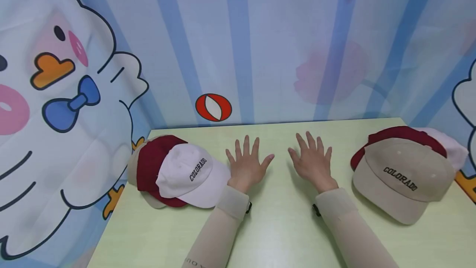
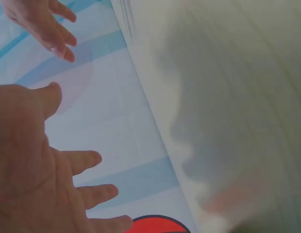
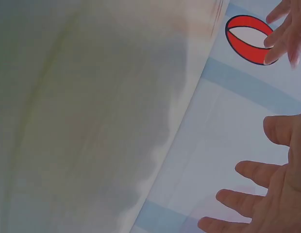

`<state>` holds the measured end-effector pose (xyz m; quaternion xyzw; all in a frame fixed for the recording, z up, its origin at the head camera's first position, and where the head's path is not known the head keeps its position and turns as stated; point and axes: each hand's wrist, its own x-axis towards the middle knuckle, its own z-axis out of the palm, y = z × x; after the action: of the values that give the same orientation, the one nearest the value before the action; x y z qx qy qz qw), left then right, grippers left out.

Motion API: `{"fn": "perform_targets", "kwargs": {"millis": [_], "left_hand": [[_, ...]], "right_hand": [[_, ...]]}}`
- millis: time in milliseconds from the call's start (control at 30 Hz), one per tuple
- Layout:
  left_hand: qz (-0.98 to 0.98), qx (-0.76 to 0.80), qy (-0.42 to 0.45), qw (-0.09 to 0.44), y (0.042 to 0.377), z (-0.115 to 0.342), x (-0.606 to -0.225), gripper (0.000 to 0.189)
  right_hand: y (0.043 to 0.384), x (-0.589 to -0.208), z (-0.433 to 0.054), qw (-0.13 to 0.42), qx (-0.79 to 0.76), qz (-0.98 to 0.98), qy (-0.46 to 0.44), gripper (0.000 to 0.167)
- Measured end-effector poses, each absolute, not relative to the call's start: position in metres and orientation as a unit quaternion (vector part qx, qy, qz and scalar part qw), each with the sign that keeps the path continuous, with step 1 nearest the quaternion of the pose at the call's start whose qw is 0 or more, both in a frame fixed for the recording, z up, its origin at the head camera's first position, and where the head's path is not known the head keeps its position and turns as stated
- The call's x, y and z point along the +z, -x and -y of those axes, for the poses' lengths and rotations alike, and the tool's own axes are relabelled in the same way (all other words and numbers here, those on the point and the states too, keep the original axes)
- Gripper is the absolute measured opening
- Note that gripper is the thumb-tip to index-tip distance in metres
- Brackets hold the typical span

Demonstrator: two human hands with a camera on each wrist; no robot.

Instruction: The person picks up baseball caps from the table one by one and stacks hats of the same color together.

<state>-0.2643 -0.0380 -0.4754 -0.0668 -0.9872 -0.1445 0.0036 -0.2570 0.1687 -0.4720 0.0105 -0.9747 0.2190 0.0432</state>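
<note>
In the head view my left hand [image 1: 247, 168] is spread over the table, palm down and holding nothing. Just left of it lies a white cap [image 1: 193, 175] lettered COLORADO, its brim reaching close to my wrist. Behind that cap sit a dark red cap [image 1: 148, 168] and a beige cap [image 1: 132, 164], overlapping one another. My right hand [image 1: 313, 163] is spread too, fingers straight, with nothing in it. To its right a beige COLORADO cap [image 1: 405, 173] partly covers a dark red cap [image 1: 409, 132] and a white cap [image 1: 455, 148]. Both wrist views show bare palms with fingers extended.
The pale table [image 1: 282, 235] ends at a back edge against a light blue cloth backdrop [image 1: 275, 53]. Printed on the cloth are a large white duck [image 1: 93, 156] at left and a red and white ball [image 1: 213, 107] in the middle.
</note>
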Motion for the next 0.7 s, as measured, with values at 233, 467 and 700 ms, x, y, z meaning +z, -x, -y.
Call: {"fn": "perform_targets", "kwargs": {"millis": [233, 467, 700], "left_hand": [[0.990, -0.126, 0.056, -0.011, 0.256, 0.045, -0.466, 0.080], [0.990, -0.131, 0.054, 0.000, 0.246, 0.062, -0.455, 0.075], [0.990, -0.136, 0.035, 0.022, 0.239, 0.087, -0.436, 0.073]], "right_hand": [[0.253, -0.475, -0.151, 0.023, 0.287, 0.957, -0.026, 0.065], [0.246, -0.475, -0.127, -0.036, 0.427, 0.903, -0.040, 0.059], [0.238, -0.468, -0.101, -0.124, 0.570, 0.812, -0.003, 0.056]]}}
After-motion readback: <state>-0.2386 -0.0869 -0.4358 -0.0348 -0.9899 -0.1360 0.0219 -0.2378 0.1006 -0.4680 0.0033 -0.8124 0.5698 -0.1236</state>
